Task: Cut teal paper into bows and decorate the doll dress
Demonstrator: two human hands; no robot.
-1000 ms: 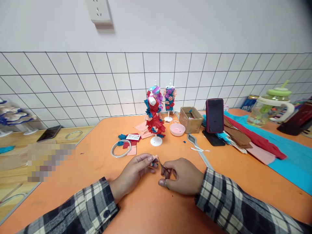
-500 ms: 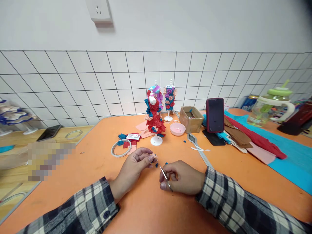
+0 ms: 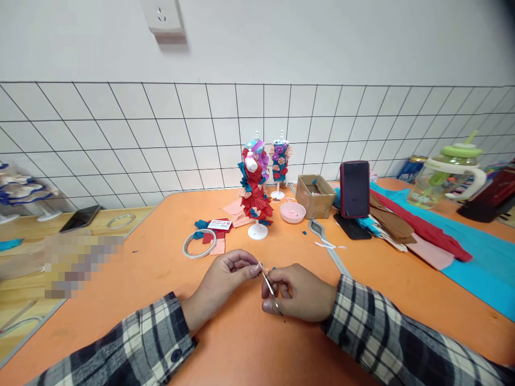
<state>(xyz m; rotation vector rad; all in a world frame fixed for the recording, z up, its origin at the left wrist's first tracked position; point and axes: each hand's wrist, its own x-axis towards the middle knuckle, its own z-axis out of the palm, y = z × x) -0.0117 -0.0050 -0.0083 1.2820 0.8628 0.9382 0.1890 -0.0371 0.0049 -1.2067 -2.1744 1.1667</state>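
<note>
My right hand point(image 3: 300, 294) grips a small pair of scissors point(image 3: 269, 284), whose blades point up and left toward my left hand. Between the thumb and fingers of my left hand point(image 3: 227, 276) is pinched a small piece of pink crepe paper point(image 3: 260, 265), mostly hidden by the fingertips. The scissor tips meet the paper right at those fingertips. Small blue scraps lie on the table just beyond. Farther back stands a miniature dress form point(image 3: 256, 198) in a ruffled red and blue paper dress, on a white round base, with other decorated forms behind it.
A roll of tape point(image 3: 185, 251) rests by paper pieces and a white card point(image 3: 220, 225). Beyond my hands are a pink bowl point(image 3: 293, 213), a cardboard box point(image 3: 316, 198) and an upright phone point(image 3: 354, 188). Crepe paper sheets point(image 3: 426, 236) and a lidded jug point(image 3: 428, 182) occupy the right.
My left hand has moved slightly down and right, bringing the pink paper closer to my right hand. The scissors have shifted only a little.
</note>
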